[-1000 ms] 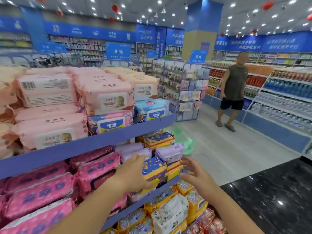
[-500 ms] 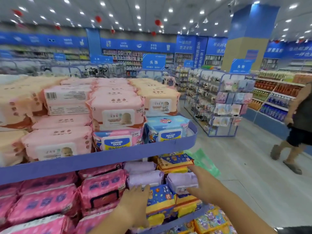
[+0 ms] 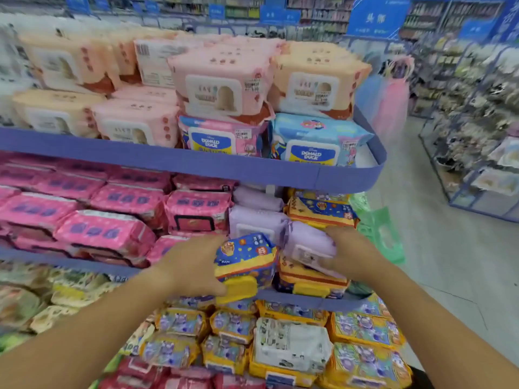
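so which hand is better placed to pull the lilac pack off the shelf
Right. The right hand grips the lilac pack at its right end. The left hand holds the blue pack beside it, so it would probably have to let go and cross over.

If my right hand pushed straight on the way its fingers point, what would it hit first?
The right hand points up-left into the middle shelf and grips the lilac wipes pack, so that pack comes first; pushed on, it would probably meet the second lilac pack behind, though depth is unclear.
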A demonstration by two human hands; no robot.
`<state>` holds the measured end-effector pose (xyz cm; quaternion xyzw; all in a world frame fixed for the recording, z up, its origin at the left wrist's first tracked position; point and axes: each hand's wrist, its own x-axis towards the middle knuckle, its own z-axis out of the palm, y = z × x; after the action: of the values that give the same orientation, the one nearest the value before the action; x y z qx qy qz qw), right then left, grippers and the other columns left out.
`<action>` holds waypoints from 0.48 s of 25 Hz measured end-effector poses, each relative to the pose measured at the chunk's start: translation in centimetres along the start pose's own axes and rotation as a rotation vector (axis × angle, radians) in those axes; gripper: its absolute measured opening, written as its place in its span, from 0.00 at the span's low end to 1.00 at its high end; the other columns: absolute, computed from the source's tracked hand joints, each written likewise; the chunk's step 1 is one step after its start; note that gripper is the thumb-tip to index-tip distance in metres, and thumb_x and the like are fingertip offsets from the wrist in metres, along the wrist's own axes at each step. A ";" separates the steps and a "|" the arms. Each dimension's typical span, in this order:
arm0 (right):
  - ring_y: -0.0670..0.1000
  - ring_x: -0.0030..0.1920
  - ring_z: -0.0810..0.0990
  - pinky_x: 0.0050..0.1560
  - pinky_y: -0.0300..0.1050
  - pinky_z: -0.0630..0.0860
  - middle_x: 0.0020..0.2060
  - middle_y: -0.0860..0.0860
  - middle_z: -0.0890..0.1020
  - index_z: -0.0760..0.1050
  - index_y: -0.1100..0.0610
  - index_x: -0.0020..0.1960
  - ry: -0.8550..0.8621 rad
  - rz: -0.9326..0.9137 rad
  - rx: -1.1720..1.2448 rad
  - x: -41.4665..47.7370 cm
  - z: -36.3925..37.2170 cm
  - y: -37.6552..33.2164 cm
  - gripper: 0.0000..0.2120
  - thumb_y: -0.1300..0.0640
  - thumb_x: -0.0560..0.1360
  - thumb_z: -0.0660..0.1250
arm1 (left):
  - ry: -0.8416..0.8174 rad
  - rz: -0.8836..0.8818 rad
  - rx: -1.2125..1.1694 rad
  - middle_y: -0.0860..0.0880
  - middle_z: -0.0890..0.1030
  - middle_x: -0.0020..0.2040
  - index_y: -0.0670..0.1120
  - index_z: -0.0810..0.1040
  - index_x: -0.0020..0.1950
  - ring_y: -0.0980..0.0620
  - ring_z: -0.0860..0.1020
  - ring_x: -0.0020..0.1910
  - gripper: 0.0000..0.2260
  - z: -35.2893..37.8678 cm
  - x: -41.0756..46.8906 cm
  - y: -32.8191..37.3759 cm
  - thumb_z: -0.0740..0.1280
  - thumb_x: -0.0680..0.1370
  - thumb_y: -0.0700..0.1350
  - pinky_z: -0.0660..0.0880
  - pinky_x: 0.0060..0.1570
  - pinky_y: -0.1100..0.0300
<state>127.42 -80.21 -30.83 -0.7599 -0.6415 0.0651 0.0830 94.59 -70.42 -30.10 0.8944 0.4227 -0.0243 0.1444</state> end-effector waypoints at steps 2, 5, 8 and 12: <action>0.54 0.39 0.75 0.34 0.41 0.67 0.39 0.49 0.77 0.75 0.53 0.50 0.017 0.017 0.242 -1.1 0.0 -1.3 0.16 0.50 0.69 0.77 | 0.074 -0.149 -0.281 0.55 0.83 0.47 0.57 0.75 0.58 0.54 0.82 0.41 0.29 0.5 -2.7 -1.4 0.75 0.58 0.58 0.80 0.42 0.52; 0.51 0.36 0.73 0.34 0.44 0.67 0.39 0.49 0.76 0.75 0.53 0.51 0.025 0.052 0.497 -2.7 0.7 -4.3 0.18 0.49 0.69 0.79 | 0.148 -0.399 -0.739 0.53 0.82 0.42 0.56 0.75 0.56 0.57 0.78 0.27 0.22 2.4 -6.6 -3.9 0.81 0.69 0.49 0.74 0.30 0.60; 0.55 0.38 0.73 0.36 0.44 0.67 0.41 0.53 0.75 0.76 0.56 0.53 -0.046 0.067 0.662 -4.3 2.7 -8.6 0.18 0.50 0.71 0.79 | 0.210 -0.574 -1.132 0.48 0.83 0.43 0.48 0.76 0.65 0.56 0.81 0.29 0.26 4.8 -11.0 -7.2 0.81 0.70 0.50 0.78 0.34 0.55; 0.52 0.37 0.72 0.35 0.39 0.66 0.41 0.56 0.74 0.76 0.57 0.52 -0.112 0.086 0.777 -6.5 6.1 -16.4 0.18 0.48 0.71 0.78 | 0.328 -0.744 -1.504 0.40 0.87 0.52 0.42 0.77 0.66 0.44 0.87 0.36 0.20 6.8 -18.5 -12.1 0.75 0.76 0.46 0.81 0.32 0.52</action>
<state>109.23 -83.71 -33.38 -0.6933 -0.5401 0.3480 0.3263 73.99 -78.92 -36.44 0.3559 0.6079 0.3466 0.6194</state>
